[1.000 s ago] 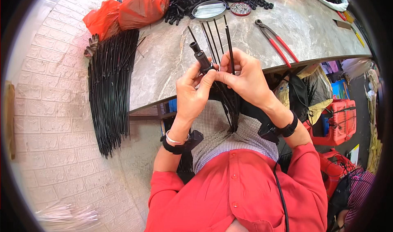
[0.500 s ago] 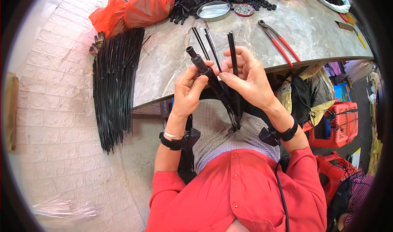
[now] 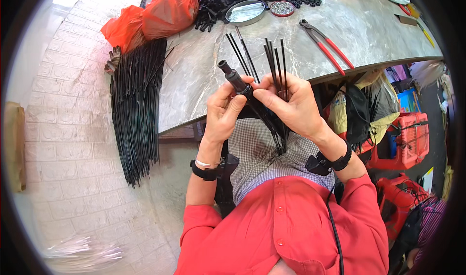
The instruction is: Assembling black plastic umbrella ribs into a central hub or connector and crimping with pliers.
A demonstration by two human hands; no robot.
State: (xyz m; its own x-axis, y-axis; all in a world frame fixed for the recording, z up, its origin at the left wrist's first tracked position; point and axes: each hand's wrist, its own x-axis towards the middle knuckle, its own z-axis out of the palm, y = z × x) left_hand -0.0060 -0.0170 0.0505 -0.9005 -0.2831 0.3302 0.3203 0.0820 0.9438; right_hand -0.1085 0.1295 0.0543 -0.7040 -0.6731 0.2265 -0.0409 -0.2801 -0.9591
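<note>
My left hand (image 3: 223, 109) is closed round a stepped black plastic tube (image 3: 236, 80), which looks like an umbrella runner and tilts up and left above my lap. Thin black rods like umbrella ribs (image 3: 274, 133) hang from its collar, with their lower ends between my thighs. My right hand (image 3: 291, 103) is pinched at the collar, thumb and forefinger close to my left fingertips. Several rods (image 3: 277, 63) pass up through the right fingers. Other rods (image 3: 238, 54) stick up behind the tube. My fingers hide the exact joint.
A big bundle of black rods (image 3: 138, 114) overhangs the table's left edge beside red plastic bags (image 3: 170, 12). On the stone-look table (image 3: 194, 76) lie a heap of black tubes (image 3: 218, 3), a tin of pale pins (image 3: 245, 13), a small red dish (image 3: 282, 8) and red-handled pincers (image 3: 327, 46).
My right hand has moved left and closed in on the tube's collar. The rods between its fingers have spread apart. The left hand still holds the tube in nearly the same place.
</note>
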